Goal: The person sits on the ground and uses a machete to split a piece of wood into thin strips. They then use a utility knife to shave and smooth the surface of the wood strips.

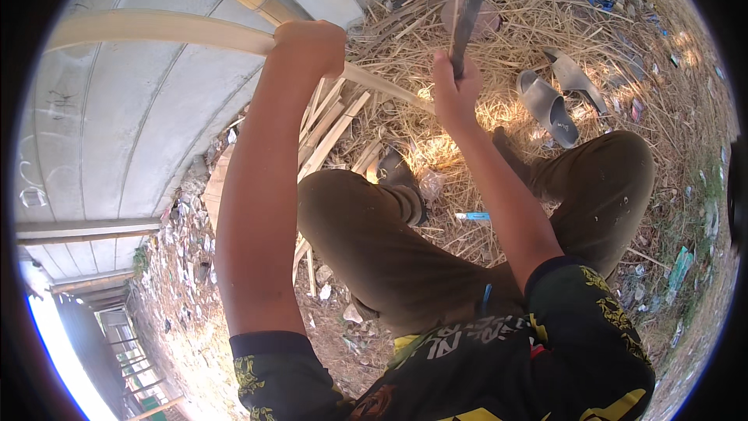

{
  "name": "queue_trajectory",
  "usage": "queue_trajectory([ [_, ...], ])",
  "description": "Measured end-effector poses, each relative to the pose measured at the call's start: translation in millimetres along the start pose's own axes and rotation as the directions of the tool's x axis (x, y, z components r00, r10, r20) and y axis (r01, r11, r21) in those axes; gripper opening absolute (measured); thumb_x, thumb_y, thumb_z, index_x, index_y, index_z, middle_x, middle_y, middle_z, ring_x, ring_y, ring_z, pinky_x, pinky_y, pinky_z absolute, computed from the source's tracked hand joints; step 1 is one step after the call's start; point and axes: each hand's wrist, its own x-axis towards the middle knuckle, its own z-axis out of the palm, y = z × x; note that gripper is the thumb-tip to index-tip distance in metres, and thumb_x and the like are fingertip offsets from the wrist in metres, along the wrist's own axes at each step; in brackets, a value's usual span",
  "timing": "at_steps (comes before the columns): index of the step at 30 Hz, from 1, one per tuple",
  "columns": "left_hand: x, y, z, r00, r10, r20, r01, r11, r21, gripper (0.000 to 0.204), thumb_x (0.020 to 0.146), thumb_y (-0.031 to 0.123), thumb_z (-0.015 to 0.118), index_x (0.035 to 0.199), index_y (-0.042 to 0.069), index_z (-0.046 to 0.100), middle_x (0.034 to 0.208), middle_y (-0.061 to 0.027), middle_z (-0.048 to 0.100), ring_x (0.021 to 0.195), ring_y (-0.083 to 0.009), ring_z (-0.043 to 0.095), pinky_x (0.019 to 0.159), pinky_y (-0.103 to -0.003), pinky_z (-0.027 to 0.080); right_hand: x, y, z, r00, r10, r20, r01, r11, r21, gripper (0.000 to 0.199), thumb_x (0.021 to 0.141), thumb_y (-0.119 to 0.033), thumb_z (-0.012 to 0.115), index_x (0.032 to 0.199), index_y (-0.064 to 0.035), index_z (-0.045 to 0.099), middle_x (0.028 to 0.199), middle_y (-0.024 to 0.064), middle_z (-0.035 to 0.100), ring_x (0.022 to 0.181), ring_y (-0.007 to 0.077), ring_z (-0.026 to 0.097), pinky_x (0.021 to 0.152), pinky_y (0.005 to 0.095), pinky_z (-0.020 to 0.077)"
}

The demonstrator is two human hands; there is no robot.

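A grey panel wall (pixel 128 121) edges ground (pixel 662 210) littered with pale shavings (pixel 538 15). The left hand (pixel 313 47) has its grip clenched around a long pale strip (pixel 167 27), held above the ground's wall-side edge; the right hand (pixel 456 92), near the strip's tip, grasps a dark blade (pixel 472 8). Grey sandals (pixel 545 103) lie on the shavings to the right

Daylight is brightening the scene, and a white opening (pixel 66 362) at the lower left is glaring, blown out, with blue fringing along the rim. Warm sun patches are dappling the shavings (pixel 499 118), while the wall (pixel 117 109) is lying in soft, even shade. The blade (pixel 473 12) is showing dark. The fisheye lens is bowing straight lines, and outer detail is softening toward black edges.
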Motion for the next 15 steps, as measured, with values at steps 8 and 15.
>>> queue_trajectory([
  [8, -20.3, -6.7, 34.0, 0.997, -0.01, 0.073, 0.014, 0.998, -0.06, 0.028, 0.091, 0.029, 0.073, 0.113, 0.012, 0.076, 0.109, -0.0087, 0.078, 0.103, -0.0272, 0.076, 0.087, -0.045, 0.061, -149.9, 175.9, -149.3, 0.602, 0.72, -0.344, -0.601, 0.125, -0.789, 0.045, 0.087, -0.029, 0.068, 0.106, 0.0116, 0.073, 0.095, 0.0289, 0.074, 0.089, 0.0405, 0.075, 0.076, 0.0474, 0.0564],
  [15, -12.3, -8.0, 31.6, 0.998, -0.005, 0.064, 0.009, 0.998, -0.067, 0.03, 0.093, 0.031, 0.072, 0.114, 0.009, 0.075, 0.109, -0.0093, 0.077, 0.105, -0.0283, 0.075, 0.088, -0.045, 0.06, -69.3, 166.5, -110.5, 0.782, 0.59, -0.203, -0.513, 0.423, -0.747, 0.051, 0.088, -0.041, 0.069, 0.09, 0.0098, 0.072, 0.083, 0.027, 0.073, 0.081, 0.0408, 0.074, 0.074, 0.0481, 0.0556],
])
